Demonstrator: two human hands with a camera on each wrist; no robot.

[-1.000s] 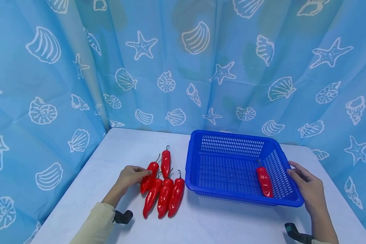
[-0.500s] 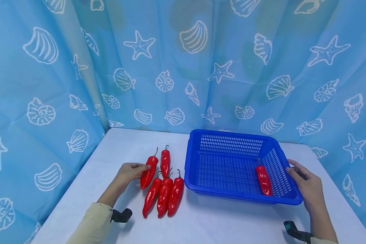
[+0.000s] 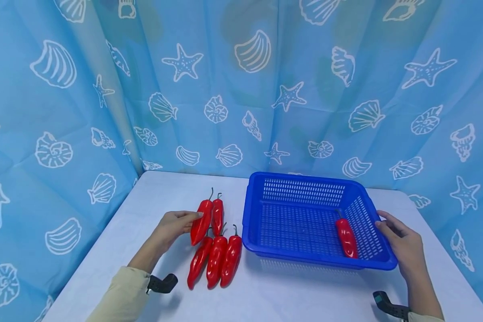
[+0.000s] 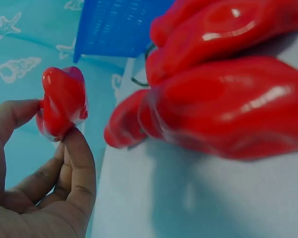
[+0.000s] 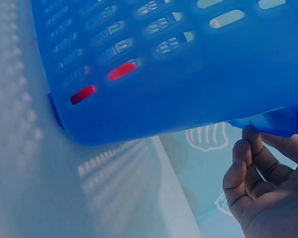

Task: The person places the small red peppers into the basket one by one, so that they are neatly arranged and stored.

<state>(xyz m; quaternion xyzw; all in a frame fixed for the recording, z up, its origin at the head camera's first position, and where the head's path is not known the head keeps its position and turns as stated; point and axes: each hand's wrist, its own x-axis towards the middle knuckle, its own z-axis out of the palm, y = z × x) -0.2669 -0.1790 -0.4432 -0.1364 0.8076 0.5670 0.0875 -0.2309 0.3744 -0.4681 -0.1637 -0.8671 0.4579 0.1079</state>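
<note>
My left hand (image 3: 175,229) pinches a red chili pepper (image 3: 201,223) between thumb and fingers, its green stem pointing away. In the left wrist view this pepper (image 4: 63,101) appears end-on, raised off the table. Just behind it lies another red pepper (image 3: 217,218), partly covered. Closer to me, three more peppers (image 3: 216,264) lie side by side. At the right, my right hand (image 3: 404,245) grips the right rim of a blue plastic basket (image 3: 294,230). One red pepper (image 3: 347,238) lies inside the basket near its right wall; red shows through the slots in the right wrist view.
A white-covered table (image 3: 290,295) carries everything. Behind and beside it hangs a blue curtain (image 3: 225,129) with white shells and starfish. The basket's front wall casts a shadow on the cloth. Black wrist cameras (image 3: 163,284) sit on both wrists.
My left hand has lifted the pepper off the table, moving it slightly left, then back right and away from me, beside the rear pepper. My right hand stays on the basket rim.
</note>
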